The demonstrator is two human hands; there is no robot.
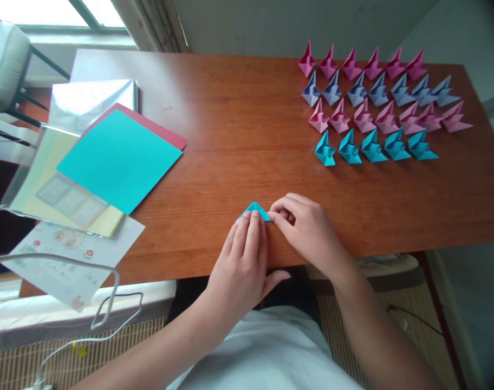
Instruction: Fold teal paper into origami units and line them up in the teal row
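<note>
Stretching across the view is a brown wooden tabletop (231, 108), seen from above by the person seated at its near edge. On its left side lies an overlapping pile: a large turquoise sheet (121, 157) over a red sheet (157, 127), with clear-wrapped, pale yellow paper (44, 173) and a printed white sheet (56, 268) below them. At the far right, small folded paper shapes stand in four rows: six magenta (352, 69), seven lavender-blue (378, 93), seven pink (387, 119) and five turquoise (374, 147). The left hand (242, 260) is laid flat, four fingers side by side, its thumb held out to the right. The right hand (307, 227) is curled, thumb and forefinger pinching a corner. Smallest is the folded turquoise piece (255, 207) near the tabletop's front edge, under the left fingertips, its right corner in that pinch.
</note>
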